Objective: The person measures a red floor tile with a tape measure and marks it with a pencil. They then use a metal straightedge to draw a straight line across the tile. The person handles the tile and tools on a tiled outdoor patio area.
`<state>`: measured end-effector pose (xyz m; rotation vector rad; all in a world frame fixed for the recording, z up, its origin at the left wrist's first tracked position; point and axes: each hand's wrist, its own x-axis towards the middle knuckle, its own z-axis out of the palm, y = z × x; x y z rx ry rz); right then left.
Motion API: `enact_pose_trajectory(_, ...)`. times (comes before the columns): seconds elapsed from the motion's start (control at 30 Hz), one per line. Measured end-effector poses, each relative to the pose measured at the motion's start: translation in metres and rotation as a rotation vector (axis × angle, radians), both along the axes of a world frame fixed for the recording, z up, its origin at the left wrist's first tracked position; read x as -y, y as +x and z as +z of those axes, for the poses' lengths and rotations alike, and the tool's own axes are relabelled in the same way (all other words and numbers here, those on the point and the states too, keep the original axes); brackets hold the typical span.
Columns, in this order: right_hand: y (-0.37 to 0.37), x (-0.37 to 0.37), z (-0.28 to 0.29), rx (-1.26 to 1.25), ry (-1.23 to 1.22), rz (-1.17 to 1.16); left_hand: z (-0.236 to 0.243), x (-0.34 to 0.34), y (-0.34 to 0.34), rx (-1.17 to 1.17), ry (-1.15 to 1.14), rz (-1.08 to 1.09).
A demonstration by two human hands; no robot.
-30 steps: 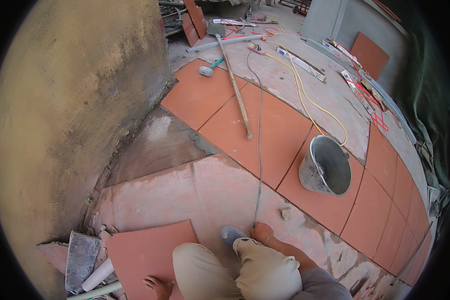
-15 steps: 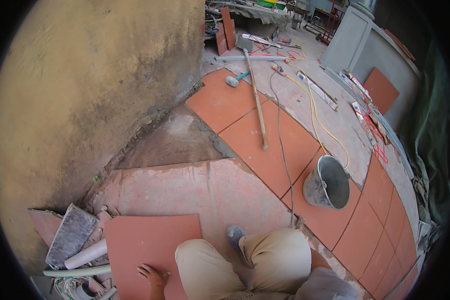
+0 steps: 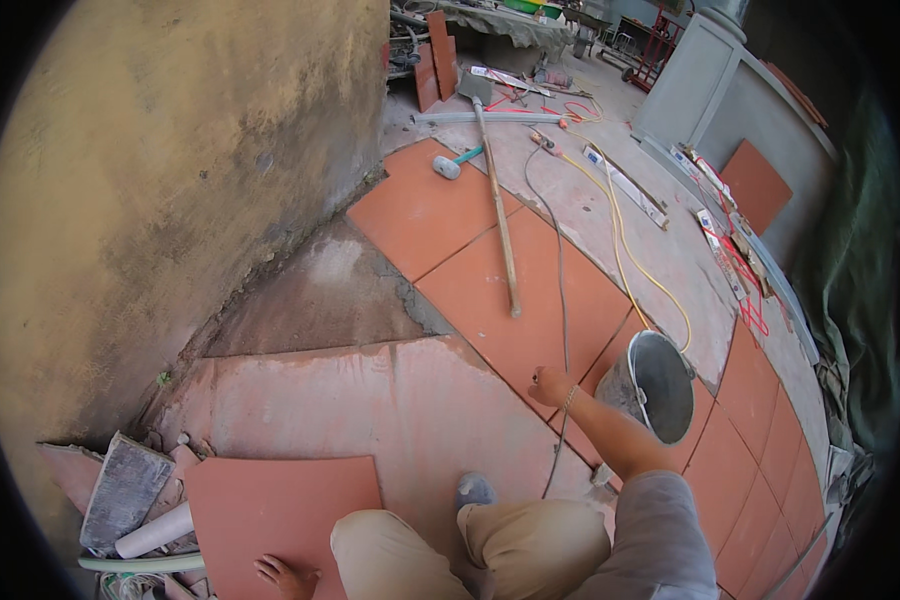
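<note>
My left hand [image 3: 286, 577] lies on a loose square terracotta tile [image 3: 280, 500], fingers stretched over its surface. The tile rests left of my bent knees. Stretched forward on the right, my right hand [image 3: 550, 386] is closed above the near edge of the laid terracotta tiles [image 3: 470, 275]. Whatever it may hold is too small to make out. A thin grey cable [image 3: 562, 300] runs close beside that hand. Right of my forearm stands a grey bucket [image 3: 660, 385], its inside facing partly up. A long-handled tool [image 3: 500, 215] and a mallet [image 3: 448, 167] with a teal handle lie on the tiles further off.
A stained yellow wall [image 3: 200, 150] rises at the left. Broken slabs [image 3: 125, 490] and a pale pipe [image 3: 155, 530] are heaped at its foot. Between wall and tiles is a bare dirt patch [image 3: 320, 290]. A yellow hose [image 3: 625, 250] crosses the floor; a green sheet [image 3: 855, 260] hangs right.
My right arm has come up from beside my knee and reached forward to the tile edge. The view has shifted slightly. My left hand stays on the loose tile.
</note>
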<state>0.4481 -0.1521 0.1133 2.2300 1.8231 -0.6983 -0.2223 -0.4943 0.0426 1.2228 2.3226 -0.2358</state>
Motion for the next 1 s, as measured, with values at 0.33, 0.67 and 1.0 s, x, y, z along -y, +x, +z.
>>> enact_pose_trajectory(0.33,0.004,-0.192,-0.085,-0.258,0.334,-0.603,-0.022,0.014,-0.017,0.030,0.011,-0.073)
enact_pose_trajectory(0.67,0.030,-0.226,0.152,-0.676,0.432,-0.528,0.081,-0.157,0.018,0.035,-0.595,-0.128)
enact_pose_trajectory(1.0,0.076,-0.185,0.514,-0.643,0.400,-0.593,0.388,-0.289,0.280,0.741,-0.351,-0.413)
